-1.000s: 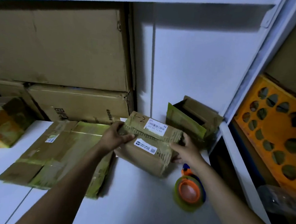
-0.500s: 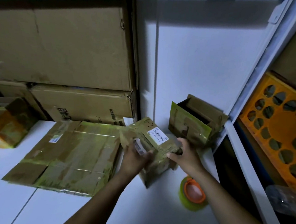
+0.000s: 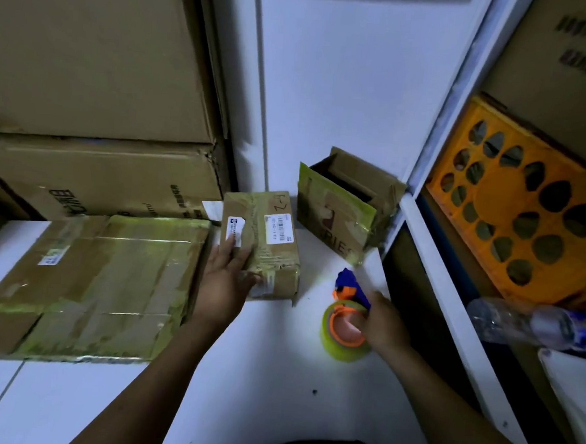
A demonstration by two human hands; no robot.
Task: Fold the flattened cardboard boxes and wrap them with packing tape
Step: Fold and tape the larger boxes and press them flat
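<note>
The box lies flat on the table, taped and labelled, just beside the flat box at its 9 o'clock. The left hand rests on its near left part, with the fingers straight and close together over a label and the thumb against the near end. At the box's 4 o'clock the right hand grips the tape, fingers curled on the roll's rim beside the blue-and-orange dispenser. An open box stands at 1 o'clock, apart from it. Farther off at 3 o'clock are shelves with an orange crate and a bottle.
</note>
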